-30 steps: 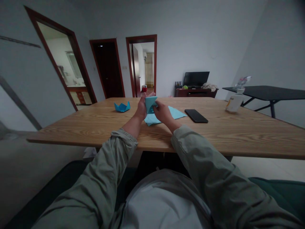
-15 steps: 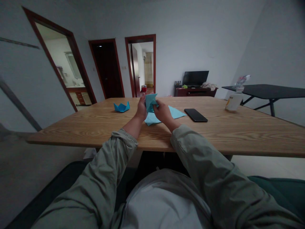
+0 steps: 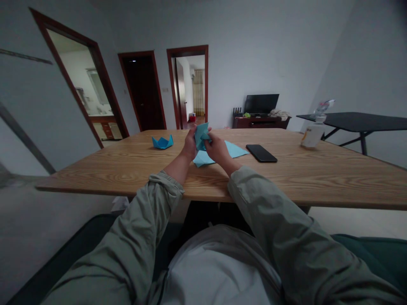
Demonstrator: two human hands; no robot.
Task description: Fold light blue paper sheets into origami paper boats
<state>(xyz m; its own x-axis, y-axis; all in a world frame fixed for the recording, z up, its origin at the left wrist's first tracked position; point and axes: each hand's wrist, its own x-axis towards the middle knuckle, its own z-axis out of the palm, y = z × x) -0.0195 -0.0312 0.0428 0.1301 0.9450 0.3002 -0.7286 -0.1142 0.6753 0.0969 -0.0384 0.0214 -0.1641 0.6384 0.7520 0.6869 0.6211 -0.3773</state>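
Head view, ordered near to far. The left sleeve (image 3: 159,203) and right sleeve (image 3: 270,212), both grey-green, are pushed back over forearms extended across the wooden surface (image 3: 104,173). The folded blue paper (image 3: 201,136) is held upright above the surface, between the left grip (image 3: 189,145) and the right grip (image 3: 218,150). Both grips are closed on it, with the exact finger placement partly hidden. Beneath the hands, a pale blue sheet (image 3: 237,149) is laid flat; any creases in it cannot be made out. As far as is shown, 1 form has been completed: a blue origami form (image 3: 162,142) is rested well left of the hands, with its points upright. The held piece is partly folded, and the flat sheet is left unshaped. A black smartphone (image 3: 261,153) is placed just right of the sheet. Farther right, a white plastic bottle (image 3: 312,135) is stood near the far edge; its contents cannot be told. Beyond are seen a dark side table (image 3: 356,116), a low cabinet (image 3: 257,123) bearing a monitor (image 3: 261,103), and a dark doorway (image 3: 143,93).
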